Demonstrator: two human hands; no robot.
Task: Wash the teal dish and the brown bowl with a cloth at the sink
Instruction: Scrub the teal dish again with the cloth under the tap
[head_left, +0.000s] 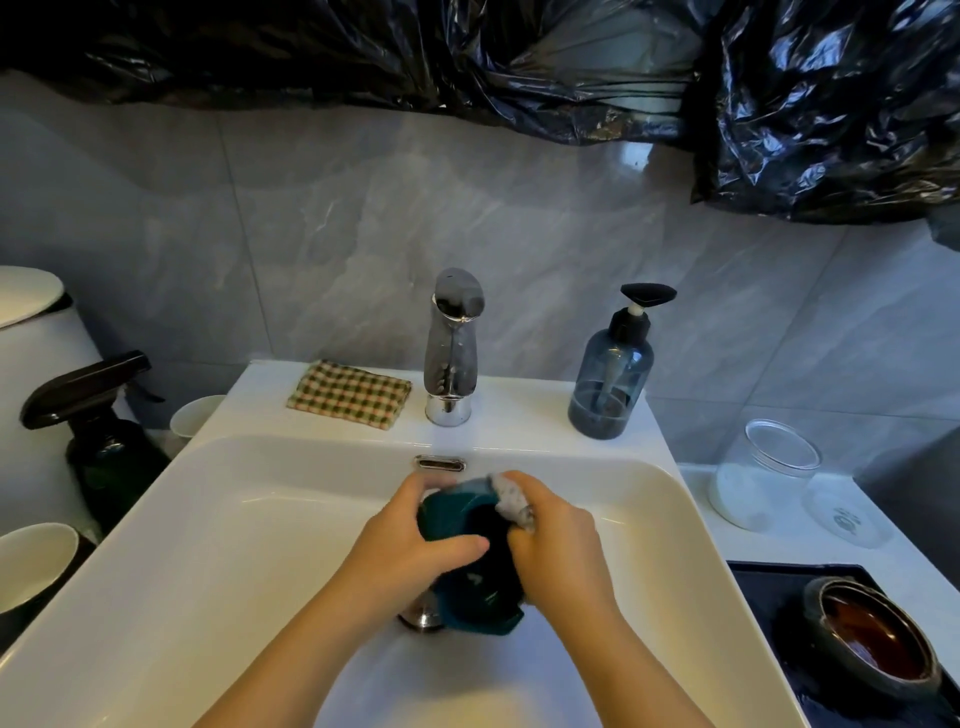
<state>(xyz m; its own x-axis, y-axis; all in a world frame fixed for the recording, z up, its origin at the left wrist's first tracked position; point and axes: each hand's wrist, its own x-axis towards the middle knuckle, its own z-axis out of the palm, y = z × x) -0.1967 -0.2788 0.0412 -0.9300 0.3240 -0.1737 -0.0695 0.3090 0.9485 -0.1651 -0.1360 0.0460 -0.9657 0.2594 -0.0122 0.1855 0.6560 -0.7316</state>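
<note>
Over the middle of the white sink I hold the teal dish tilted on edge, above the drain. My left hand grips its left rim, thumb across the inside. My right hand grips a grey-white cloth pressed against the dish's upper right rim. The brown bowl sits on a black tray at the lower right, apart from both hands.
A chrome tap stands behind the basin, with a checked cloth to its left and a soap pump bottle to its right. A glass jar and its lid sit on the right counter. A spray bottle and cups stand left.
</note>
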